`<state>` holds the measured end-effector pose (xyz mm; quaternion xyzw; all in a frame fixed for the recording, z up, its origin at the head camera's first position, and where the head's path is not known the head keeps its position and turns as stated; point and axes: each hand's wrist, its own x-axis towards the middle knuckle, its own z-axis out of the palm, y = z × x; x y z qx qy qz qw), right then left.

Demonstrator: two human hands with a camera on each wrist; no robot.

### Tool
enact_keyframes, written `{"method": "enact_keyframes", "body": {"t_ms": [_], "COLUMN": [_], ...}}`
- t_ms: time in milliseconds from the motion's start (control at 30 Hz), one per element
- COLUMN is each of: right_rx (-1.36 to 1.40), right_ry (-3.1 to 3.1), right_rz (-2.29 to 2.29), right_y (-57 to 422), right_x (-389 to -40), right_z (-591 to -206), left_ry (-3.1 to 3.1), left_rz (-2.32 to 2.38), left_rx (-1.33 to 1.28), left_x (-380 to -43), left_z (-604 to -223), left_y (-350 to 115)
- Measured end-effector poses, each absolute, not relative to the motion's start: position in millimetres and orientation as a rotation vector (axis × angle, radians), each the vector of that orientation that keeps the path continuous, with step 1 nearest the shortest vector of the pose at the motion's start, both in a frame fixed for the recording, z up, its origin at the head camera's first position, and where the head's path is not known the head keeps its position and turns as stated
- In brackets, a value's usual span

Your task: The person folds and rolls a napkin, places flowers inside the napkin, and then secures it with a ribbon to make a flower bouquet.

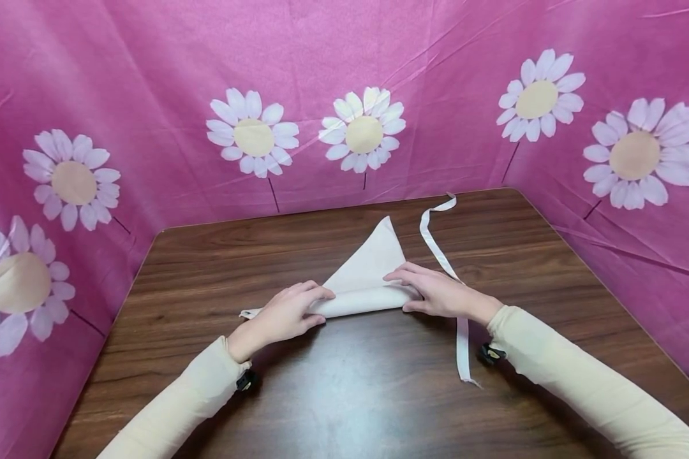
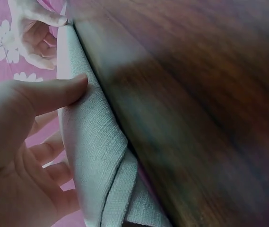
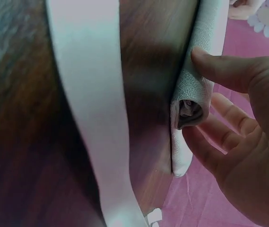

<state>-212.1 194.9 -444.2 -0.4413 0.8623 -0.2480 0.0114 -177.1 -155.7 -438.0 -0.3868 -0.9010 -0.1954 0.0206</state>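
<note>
A white cloth napkin [image 1: 373, 255] lies on the table, its near part rolled into a tube and its far part a flat pointed triangle. My left hand [image 1: 289, 312] grips the left part of the roll, thumb on the near side and fingers over the top. At the right end my right hand [image 1: 436, 292] holds the roll the same way. The right wrist view shows the roll's open spiral end [image 3: 189, 111] between thumb and fingers. In the left wrist view, layered folds [image 2: 120, 189] show at the left end. A white ribbon [image 1: 436, 245] runs beneath my right wrist.
The dark wood table [image 1: 344, 395] has its far edge against a pink curtain [image 1: 333, 51] printed with daisies. The ribbon's far end curls near the back edge, and its near end is frayed. Dark wrist cameras hang under both sleeves.
</note>
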Motion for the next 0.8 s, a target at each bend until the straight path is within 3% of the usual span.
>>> {"method": "enact_keyframes", "body": {"t_ms": [567,800], "right_rx": [-1.400,-1.262], "right_ry": [2.806,2.847], "right_rz": [-0.659,-0.621], "right_y": [185.5,179.7], "right_x": [-212.5,-221.0], "right_z": [-440.3,-439.5], "left_ry": [-2.779,-2.851], "left_rz": [-0.544,-0.494], "left_rx": [-1.144,-1.113], "left_x": [-170.1,-178.5], "left_z": [-431.0,-431.8], "left_y": [-149.2,-143.5]}}
